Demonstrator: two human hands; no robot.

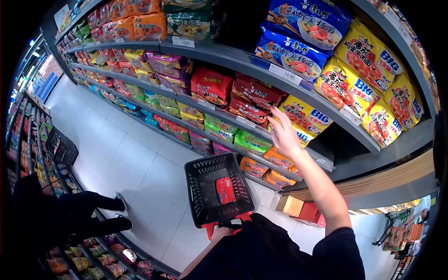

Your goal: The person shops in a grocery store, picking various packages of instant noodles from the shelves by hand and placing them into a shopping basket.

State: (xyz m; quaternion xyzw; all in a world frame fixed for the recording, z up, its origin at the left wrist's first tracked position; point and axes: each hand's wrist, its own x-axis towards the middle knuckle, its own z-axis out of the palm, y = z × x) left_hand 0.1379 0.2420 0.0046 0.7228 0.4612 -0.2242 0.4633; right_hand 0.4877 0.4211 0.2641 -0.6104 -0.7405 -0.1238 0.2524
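My right hand (284, 134) is raised in front of the shelf, fingers spread, with nothing in it. It is nearest to the dark red instant noodle packs (254, 91) and the yellow noodle packs (305, 114) beside them; whether the fingertips touch a pack I cannot tell. Low by my body, my left hand (222, 233) is closed on the handle of a black shopping basket (193, 186) with red handle parts (210, 229). One red packet (225, 190) lies on the basket's bottom.
Shelves of noodle packs curve along the right, with blue packs (294, 53) higher up and a price rail (284, 73) at their edge. A person in dark clothes (84, 210) stands on the left near another black basket (60, 147). Boxes (305, 212) stand beyond the shelf end.
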